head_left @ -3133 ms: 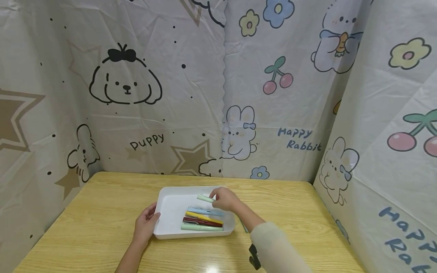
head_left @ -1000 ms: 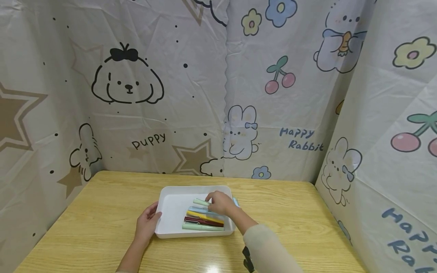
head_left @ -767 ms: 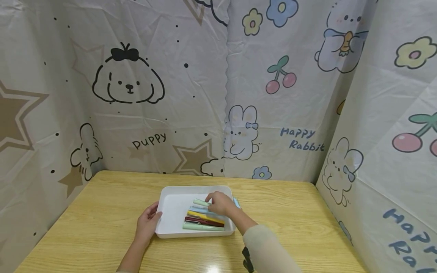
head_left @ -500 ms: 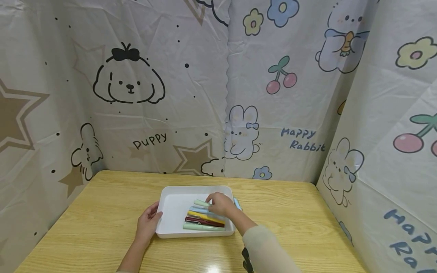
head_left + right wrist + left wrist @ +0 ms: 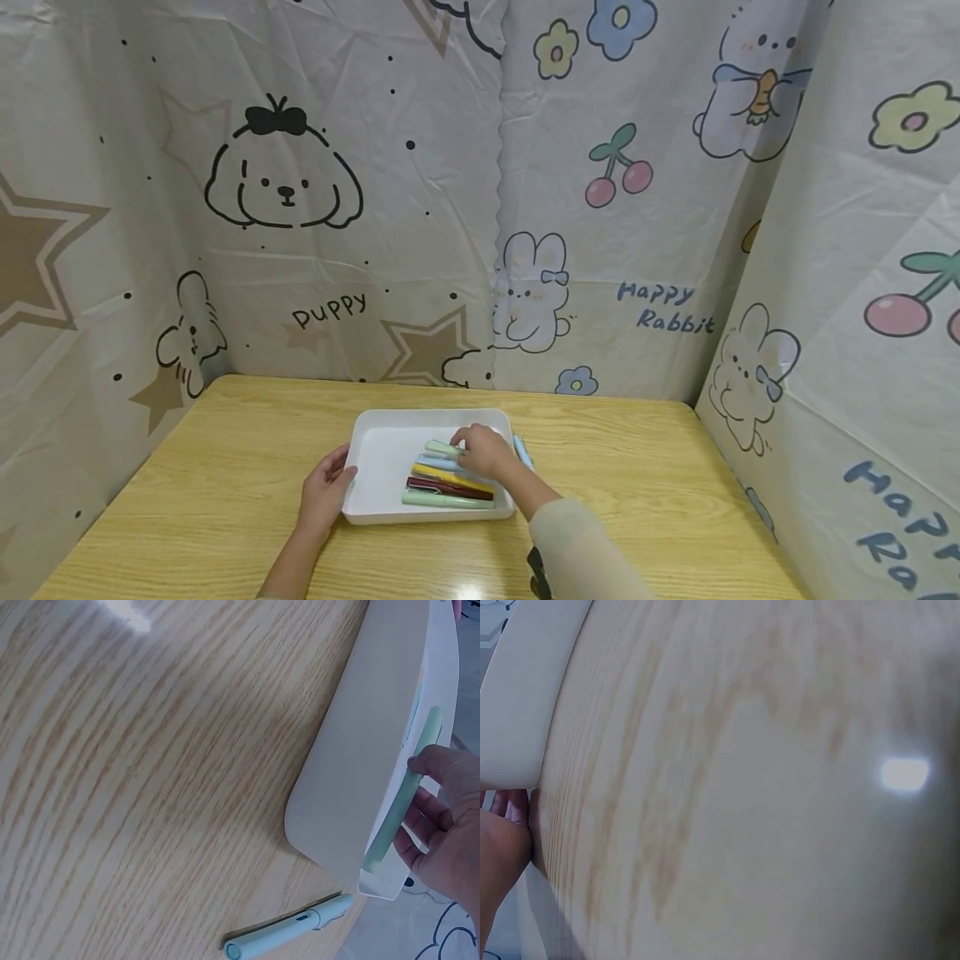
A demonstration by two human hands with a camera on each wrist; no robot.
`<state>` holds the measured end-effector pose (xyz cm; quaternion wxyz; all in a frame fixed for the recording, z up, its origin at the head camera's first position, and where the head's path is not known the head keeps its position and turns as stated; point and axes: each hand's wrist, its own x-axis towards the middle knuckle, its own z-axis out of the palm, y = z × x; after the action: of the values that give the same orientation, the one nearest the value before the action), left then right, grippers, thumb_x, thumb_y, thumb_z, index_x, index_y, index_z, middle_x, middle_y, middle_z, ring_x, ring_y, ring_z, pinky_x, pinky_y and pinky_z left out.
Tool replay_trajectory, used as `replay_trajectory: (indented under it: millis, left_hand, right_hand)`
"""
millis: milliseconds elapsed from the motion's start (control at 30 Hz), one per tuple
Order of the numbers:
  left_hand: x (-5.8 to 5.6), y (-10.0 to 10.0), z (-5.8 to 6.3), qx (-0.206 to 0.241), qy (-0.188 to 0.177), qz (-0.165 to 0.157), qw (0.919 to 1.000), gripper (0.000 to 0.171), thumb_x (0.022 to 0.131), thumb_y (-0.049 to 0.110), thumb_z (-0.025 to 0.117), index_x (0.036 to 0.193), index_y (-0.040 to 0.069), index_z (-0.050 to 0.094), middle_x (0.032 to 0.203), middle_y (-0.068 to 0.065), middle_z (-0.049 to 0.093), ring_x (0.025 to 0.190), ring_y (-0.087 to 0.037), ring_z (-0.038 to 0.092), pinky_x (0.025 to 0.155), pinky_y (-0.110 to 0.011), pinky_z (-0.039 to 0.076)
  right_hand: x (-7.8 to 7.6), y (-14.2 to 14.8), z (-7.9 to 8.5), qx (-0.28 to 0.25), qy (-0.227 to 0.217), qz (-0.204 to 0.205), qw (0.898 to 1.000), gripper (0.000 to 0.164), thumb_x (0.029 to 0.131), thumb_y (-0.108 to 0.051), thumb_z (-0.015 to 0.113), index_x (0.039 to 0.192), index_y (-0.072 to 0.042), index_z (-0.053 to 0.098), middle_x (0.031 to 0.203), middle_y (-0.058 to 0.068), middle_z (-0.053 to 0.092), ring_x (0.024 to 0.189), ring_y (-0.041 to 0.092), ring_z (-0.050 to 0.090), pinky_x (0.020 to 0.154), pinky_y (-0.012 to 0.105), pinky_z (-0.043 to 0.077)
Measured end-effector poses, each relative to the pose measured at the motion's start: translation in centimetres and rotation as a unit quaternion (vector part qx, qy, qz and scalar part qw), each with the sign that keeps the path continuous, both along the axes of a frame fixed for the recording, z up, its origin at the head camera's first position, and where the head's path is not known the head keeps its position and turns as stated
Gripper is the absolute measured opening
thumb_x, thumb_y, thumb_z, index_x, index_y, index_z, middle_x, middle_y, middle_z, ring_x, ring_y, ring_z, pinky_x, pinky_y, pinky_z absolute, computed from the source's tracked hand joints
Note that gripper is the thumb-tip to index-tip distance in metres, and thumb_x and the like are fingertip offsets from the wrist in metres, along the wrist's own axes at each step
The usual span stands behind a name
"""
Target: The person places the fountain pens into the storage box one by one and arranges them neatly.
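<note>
A white tray (image 5: 382, 510) rests on the table. At its left end, my left hand (image 5: 321, 498) grips the wall, thumb by the rim. Inside the tray my right hand (image 5: 486, 454) pinches a pale green pen (image 5: 441, 448); the right wrist view shows this pen (image 5: 397, 810) slanting between thumb and fingers (image 5: 431, 814). Beneath it lie a light blue pen (image 5: 435, 462), a yellow pen (image 5: 450, 477), a dark red pen (image 5: 450, 489) and another green pen (image 5: 447, 500), roughly side by side. My right hand covers part of the blue pen.
Another light blue pen (image 5: 522, 451) lies on the wooden table (image 5: 637, 500), just outside the tray's right end. Printed cloth (image 5: 420, 167) hangs behind the table and along both sides. A black item (image 5: 537, 573) shows beside my right sleeve.
Compared with 3 seconds ago, my right hand has brought the pale green pen slightly left and lower, nearer the other pens. My left hand keeps its hold on the tray.
</note>
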<state>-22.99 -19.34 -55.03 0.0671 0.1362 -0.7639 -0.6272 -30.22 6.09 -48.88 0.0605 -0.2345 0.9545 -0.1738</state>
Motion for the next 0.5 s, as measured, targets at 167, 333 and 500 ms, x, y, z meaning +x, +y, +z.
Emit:
replay_trajectory:
  millis: [167, 333, 500]
  left_hand:
    - [0.03, 0.10, -0.05, -0.002, 0.003, 0.005, 1.0000, 0.045, 0.094, 0.010, 0.049, 0.138, 0.004, 0.042, 0.140, -0.021, 0.045, 0.123, -0.029, 0.046, 0.098, -0.036, 0.042]
    - [0.01, 0.08, -0.09, -0.001, 0.003, 0.004, 1.0000, 0.046, 0.094, 0.010, 0.049, 0.138, 0.004, 0.041, 0.141, -0.021, 0.044, 0.124, -0.030, 0.045, 0.101, -0.042, 0.040]
    - [-0.11, 0.03, -0.12, 0.003, 0.001, 0.000, 1.0000, 0.046, 0.094, 0.011, 0.049, 0.139, 0.005, 0.041, 0.142, -0.020, 0.043, 0.126, -0.030, 0.045, 0.103, -0.045, 0.039]
  right_hand:
    - [0.10, -0.17, -0.11, 0.011, 0.010, 0.002, 1.000, 0.024, 0.082, -0.013, 0.064, 0.105, -0.014, 0.068, 0.080, -0.001, 0.059, 0.069, 0.009, 0.049, 0.060, 0.024, 0.040]
    - [0.09, -0.33, -0.39, 0.008, 0.010, -0.006, 1.000, 0.023, 0.083, -0.012, 0.063, 0.105, -0.014, 0.069, 0.080, -0.001, 0.058, 0.071, 0.009, 0.050, 0.060, 0.024, 0.041]
    - [0.07, -0.48, -0.90, 0.001, 0.000, -0.017, 1.000, 0.024, 0.085, -0.012, 0.061, 0.107, -0.014, 0.069, 0.083, -0.001, 0.057, 0.072, 0.010, 0.050, 0.062, 0.025, 0.042]
